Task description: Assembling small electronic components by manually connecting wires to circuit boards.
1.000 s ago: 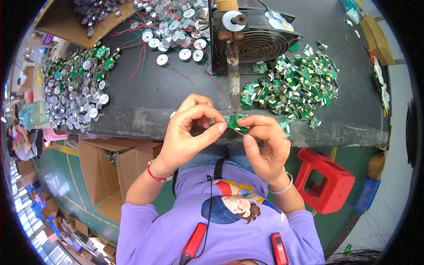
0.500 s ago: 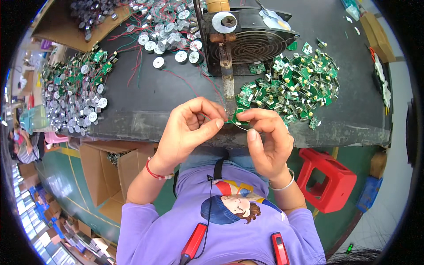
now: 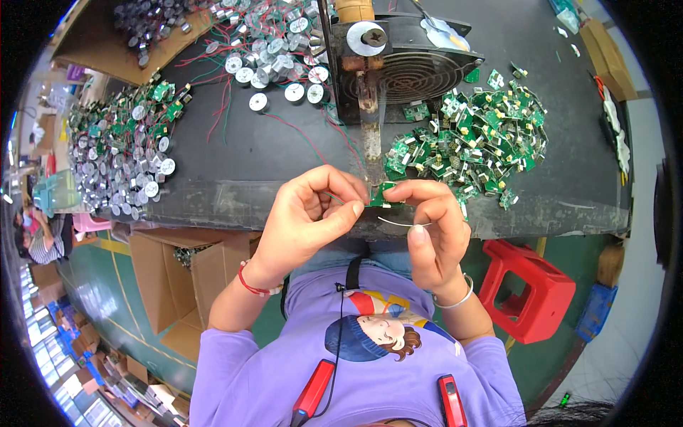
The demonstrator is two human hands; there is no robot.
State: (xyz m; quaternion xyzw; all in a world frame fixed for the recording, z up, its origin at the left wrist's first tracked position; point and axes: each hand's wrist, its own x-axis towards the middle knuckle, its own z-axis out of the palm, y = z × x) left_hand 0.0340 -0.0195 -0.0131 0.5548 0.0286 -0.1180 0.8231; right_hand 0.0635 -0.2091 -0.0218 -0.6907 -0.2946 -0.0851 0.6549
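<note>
My left hand (image 3: 307, 211) is closed in a pinch on thin wires, a green one (image 3: 331, 195) showing between the fingers. The wire ends meet a small green circuit board (image 3: 382, 194) at the table's front edge. Just above that board is the tip of an upright soldering iron (image 3: 371, 132), fixed to a stand. My right hand (image 3: 440, 228) rests its index fingertip at the board's right side. Lower in the same hand, a thin silvery solder wire (image 3: 398, 223) sticks out past the thumb toward the left. Its exact grip is partly hidden by the fingers.
A heap of green circuit boards (image 3: 484, 132) lies right of the iron, beside a black fan (image 3: 420, 75). Small round motors (image 3: 274, 60) with red and green wires lie behind; more motors with boards (image 3: 131, 160) sit left. A cardboard box (image 3: 167, 277) and red stool (image 3: 530, 292) stand below.
The right thumb has dropped away from the index finger, and the solder wire has moved down, away from the board. More of the board shows between my hands.
</note>
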